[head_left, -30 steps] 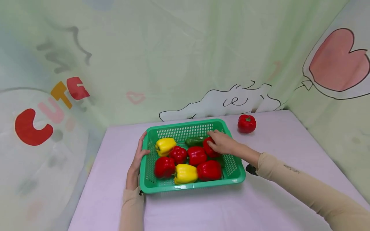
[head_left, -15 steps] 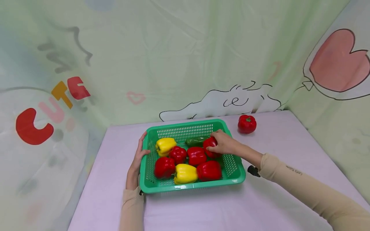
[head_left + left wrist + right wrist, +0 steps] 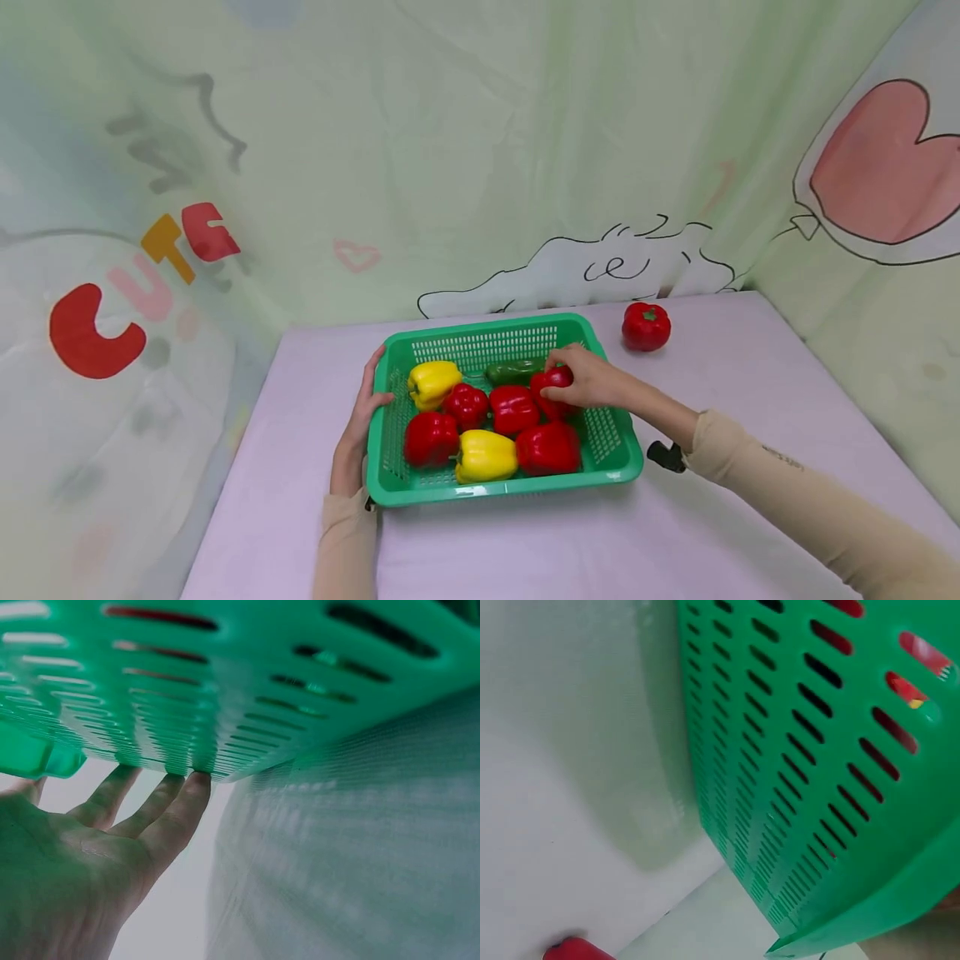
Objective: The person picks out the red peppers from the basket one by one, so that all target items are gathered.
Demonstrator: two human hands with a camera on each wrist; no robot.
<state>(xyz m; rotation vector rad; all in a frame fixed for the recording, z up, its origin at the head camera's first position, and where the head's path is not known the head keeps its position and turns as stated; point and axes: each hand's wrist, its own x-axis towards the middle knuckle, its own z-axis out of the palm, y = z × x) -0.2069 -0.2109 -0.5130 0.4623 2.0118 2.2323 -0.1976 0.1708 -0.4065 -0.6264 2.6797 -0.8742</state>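
pale green printed sheeting point(image 3: 480, 150) hangs wrinkled across the far side and both sides of a lilac tabletop point(image 3: 720, 375). colourful letters point(image 3: 157, 305) slant up the left; a pink heart point(image 3: 873, 183) inside a balloon outline fills the right; a black-lined white cartoon point(image 3: 562, 271) sits low at the far edge. the light is soft.

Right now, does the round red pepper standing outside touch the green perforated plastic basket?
Apart: the head view shows bare lilac table between the red pepper and the green basket.

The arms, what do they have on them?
The left sleeve and right sleeve are beige. The right one has small dark writing, and a black gadget sticks out beside it. The left hand and right hand wear no gloves.
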